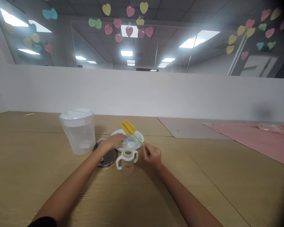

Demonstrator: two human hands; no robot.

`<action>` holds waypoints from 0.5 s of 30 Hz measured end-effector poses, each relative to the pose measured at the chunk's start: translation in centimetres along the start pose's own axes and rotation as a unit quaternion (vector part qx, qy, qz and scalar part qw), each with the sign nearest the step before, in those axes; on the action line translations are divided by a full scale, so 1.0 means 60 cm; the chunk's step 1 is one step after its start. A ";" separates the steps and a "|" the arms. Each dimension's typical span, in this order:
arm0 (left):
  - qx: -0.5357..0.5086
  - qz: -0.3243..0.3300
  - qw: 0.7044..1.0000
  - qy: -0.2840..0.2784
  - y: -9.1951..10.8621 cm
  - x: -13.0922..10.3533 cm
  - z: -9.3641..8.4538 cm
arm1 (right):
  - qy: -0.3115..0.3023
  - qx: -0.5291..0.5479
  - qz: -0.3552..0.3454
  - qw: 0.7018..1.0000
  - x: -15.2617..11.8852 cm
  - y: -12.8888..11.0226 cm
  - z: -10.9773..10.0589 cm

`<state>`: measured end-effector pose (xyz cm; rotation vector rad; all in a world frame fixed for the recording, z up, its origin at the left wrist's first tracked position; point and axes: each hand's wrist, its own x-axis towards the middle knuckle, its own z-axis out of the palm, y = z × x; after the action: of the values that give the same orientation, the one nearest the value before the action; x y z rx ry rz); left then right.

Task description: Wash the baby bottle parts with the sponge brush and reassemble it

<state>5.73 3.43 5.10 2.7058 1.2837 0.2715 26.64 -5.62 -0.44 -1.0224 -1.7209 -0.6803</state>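
Observation:
My right hand (152,156) is closed round the green handle of a yellow sponge brush (128,127), its head tilted up to the left. Over the left part of a white plate (140,136) is my left hand (117,140), fingers reaching out close to the sponge head; their undersides are hidden. In front of the plate stands a clear baby bottle (127,165) with a white two-handled collar, red print and an uncapped mouth. A small white ring-like part (131,144) lies on the plate. Below my left forearm, a dark round metal lid or tray (111,158) is partly covered.
A tall translucent plastic pitcher (81,135) with a white rim stands at the left. Beside the metal piece is a small clear object (101,141), partly hidden by my wrist. A pink cloth (257,138) lies far right on the wooden table (180,183). Behind rises a white wall (142,93).

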 end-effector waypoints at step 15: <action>-0.038 -0.035 0.999 -0.004 -0.003 0.005 0.008 | 0.007 0.006 0.023 1.000 0.004 -0.002 -0.003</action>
<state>5.86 3.76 4.64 2.5903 1.3339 0.2945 26.60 -5.74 -0.18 -1.0431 -1.6829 -0.6449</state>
